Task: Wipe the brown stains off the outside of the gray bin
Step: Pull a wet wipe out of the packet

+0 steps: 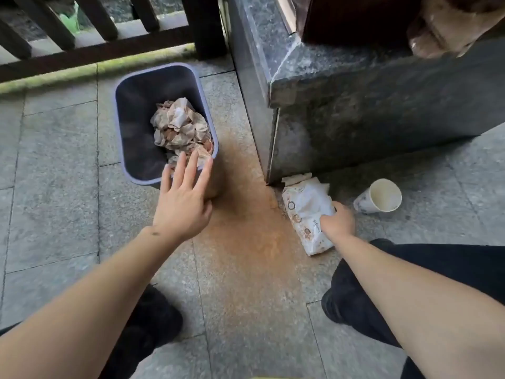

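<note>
The gray bin [128, 127] stands upright on the paved floor, seen from above, with several crumpled, brown-stained tissues [181, 127] inside. Its near outer side is mostly hidden; a brownish patch shows beside my left hand. My left hand [184, 201] hovers over the bin's near right corner, fingers spread, holding nothing. My right hand [337, 221] reaches down to a white tissue pack [308, 214] lying on the floor, fingers on its top; whether it grips a tissue is hidden.
A brown-orange stain [246, 228] spreads over the floor tiles between the bin and the pack. A paper cup [379, 198] lies tipped right of the pack. A dark stone plinth [369, 105] rises behind, and a wooden railing [95, 31] runs along the far edge.
</note>
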